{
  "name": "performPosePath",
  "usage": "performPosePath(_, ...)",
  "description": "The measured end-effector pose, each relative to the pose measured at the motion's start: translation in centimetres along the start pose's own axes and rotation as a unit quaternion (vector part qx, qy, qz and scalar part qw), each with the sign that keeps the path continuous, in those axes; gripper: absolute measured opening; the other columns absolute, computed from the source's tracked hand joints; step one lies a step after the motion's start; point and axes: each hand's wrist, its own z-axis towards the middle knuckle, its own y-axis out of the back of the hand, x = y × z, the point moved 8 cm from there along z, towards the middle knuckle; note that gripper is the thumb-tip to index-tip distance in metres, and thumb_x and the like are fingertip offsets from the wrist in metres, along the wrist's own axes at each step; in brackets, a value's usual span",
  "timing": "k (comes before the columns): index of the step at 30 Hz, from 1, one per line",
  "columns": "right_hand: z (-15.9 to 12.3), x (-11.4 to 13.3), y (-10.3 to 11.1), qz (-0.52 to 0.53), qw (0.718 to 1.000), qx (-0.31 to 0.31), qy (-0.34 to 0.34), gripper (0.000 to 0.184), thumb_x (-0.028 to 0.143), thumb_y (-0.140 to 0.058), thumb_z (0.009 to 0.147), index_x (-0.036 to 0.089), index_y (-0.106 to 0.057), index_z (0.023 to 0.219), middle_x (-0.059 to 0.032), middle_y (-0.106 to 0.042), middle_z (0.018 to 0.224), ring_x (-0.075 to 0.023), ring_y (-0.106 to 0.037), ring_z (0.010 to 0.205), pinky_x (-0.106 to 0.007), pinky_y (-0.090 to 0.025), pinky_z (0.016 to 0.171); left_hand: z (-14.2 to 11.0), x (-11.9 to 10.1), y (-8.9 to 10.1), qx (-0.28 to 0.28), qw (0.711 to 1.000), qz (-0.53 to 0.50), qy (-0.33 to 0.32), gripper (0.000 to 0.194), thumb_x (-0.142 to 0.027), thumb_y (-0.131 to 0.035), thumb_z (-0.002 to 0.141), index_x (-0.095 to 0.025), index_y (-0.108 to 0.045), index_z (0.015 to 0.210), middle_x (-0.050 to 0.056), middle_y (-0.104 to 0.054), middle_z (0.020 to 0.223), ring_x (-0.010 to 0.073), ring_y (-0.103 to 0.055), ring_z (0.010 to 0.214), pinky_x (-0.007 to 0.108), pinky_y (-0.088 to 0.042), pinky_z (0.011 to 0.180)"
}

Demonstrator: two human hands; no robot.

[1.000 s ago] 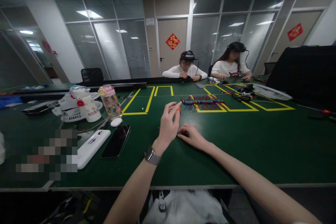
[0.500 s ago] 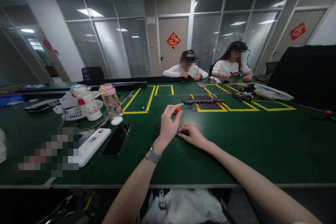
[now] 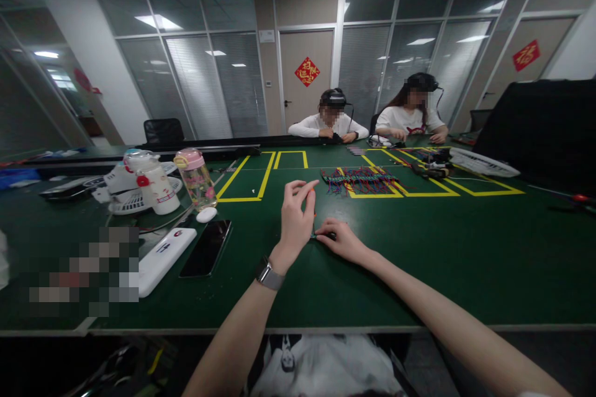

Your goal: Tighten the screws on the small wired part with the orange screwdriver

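My left hand (image 3: 298,217), with a watch (image 3: 267,274) at the wrist, is raised over the table and closed around a slim tool with an orange part (image 3: 311,193). Most of the tool is hidden by the fingers, so its kind does not show. Its thin lower end points down toward a small green circuit board (image 3: 313,236). Thumb and fingertips of my right hand (image 3: 342,239) pinch the board's right side at the tabletop. Beyond both hands lies a row of small boards with red and blue wires (image 3: 363,180).
On the left are a phone (image 3: 205,249), a white power bank (image 3: 167,262), a white round case (image 3: 206,215), a clear bottle (image 3: 198,180) and a white jug (image 3: 158,186). Yellow tape (image 3: 431,194) marks the green table (image 3: 465,260). Two people (image 3: 330,118) sit opposite.
My left hand has turned and shifted slightly left, bringing the tool more upright over the board. My right hand stays in place, still pinching the board.
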Motion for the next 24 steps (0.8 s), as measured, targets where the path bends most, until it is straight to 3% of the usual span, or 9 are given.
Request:
performPosePath(3,0.0,0.1,0.0,-0.002,1.000,-0.001,0.002,0.013,0.016,-0.060,0.083,0.017,-0.073,0.087,-0.0060,-0.064,0.083,-0.0184,-0.059,0.082,-0.031,-0.047,0.075,0.0,-0.2,-0.4,0.024,0.999,-0.044,-0.006,0.031,-0.020,-0.039,0.095,-0.021,-0.059,0.119,0.008,-0.060,0.109,0.0161,-0.059,0.099,0.030,-0.049,0.086)
performPosePath(7,0.0,0.2,0.0,-0.003,1.000,0.002,-0.004,0.012,0.017,-0.062,0.082,0.017,-0.073,0.087,-0.0056,-0.064,0.083,-0.0177,-0.058,0.079,-0.030,-0.047,0.073,-0.2,-0.5,-0.3,0.016,1.000,-0.001,-0.014,0.024,-0.026,-0.049,0.092,-0.022,-0.064,0.111,0.006,-0.060,0.099,0.0151,-0.060,0.085,0.028,-0.050,0.076)
performPosePath(12,0.0,0.1,0.0,-0.004,1.000,0.003,-0.003,0.011,0.018,-0.062,0.082,0.017,-0.073,0.087,-0.0057,-0.063,0.082,-0.0178,-0.058,0.079,-0.030,-0.047,0.072,-0.2,-0.6,-0.3,0.016,1.000,-0.010,-0.020,0.033,-0.020,-0.039,0.095,-0.022,-0.057,0.123,0.008,-0.057,0.114,0.0167,-0.057,0.104,0.031,-0.046,0.092)
performPosePath(14,0.0,0.1,0.1,-0.006,1.000,0.002,-0.002,0.012,0.018,-0.062,0.082,0.017,-0.072,0.087,-0.0059,-0.063,0.082,-0.0181,-0.059,0.079,-0.030,-0.047,0.073,-0.1,-0.5,-0.4,0.022,0.999,-0.036,-0.015,0.033,-0.018,-0.038,0.095,-0.021,-0.057,0.122,0.007,-0.060,0.110,0.0159,-0.058,0.101,0.030,-0.046,0.090)
performPosePath(17,0.0,0.1,0.0,-0.009,1.000,0.004,-0.004,0.012,0.017,-0.062,0.082,0.017,-0.072,0.087,-0.0057,-0.063,0.082,-0.0182,-0.059,0.080,-0.031,-0.047,0.073,-0.1,-0.2,0.4,-0.021,1.000,0.020,0.000,0.021,-0.024,-0.053,0.090,-0.020,-0.065,0.106,0.006,-0.060,0.095,0.0169,-0.059,0.089,0.030,-0.048,0.083)
performPosePath(19,0.0,0.1,0.0,-0.012,1.000,0.005,-0.002,0.011,0.017,-0.062,0.082,0.017,-0.072,0.087,-0.0056,-0.063,0.082,-0.0183,-0.059,0.080,-0.031,-0.047,0.074,-0.1,0.0,1.0,-0.052,0.996,0.072,0.008,0.019,-0.028,-0.056,0.088,-0.020,-0.068,0.101,0.006,-0.056,0.095,0.0184,-0.057,0.090,0.032,-0.047,0.084)
performPosePath(24,-0.1,0.1,0.0,-0.010,1.000,0.002,0.005,0.010,0.017,-0.062,0.082,0.017,-0.071,0.087,-0.0057,-0.063,0.083,-0.0185,-0.059,0.081,-0.031,-0.047,0.075,0.1,0.3,0.3,-0.011,1.000,0.008,0.006,0.030,-0.022,-0.039,0.095,-0.019,-0.060,0.117,0.007,-0.059,0.103,0.0160,-0.059,0.094,0.029,-0.047,0.086)
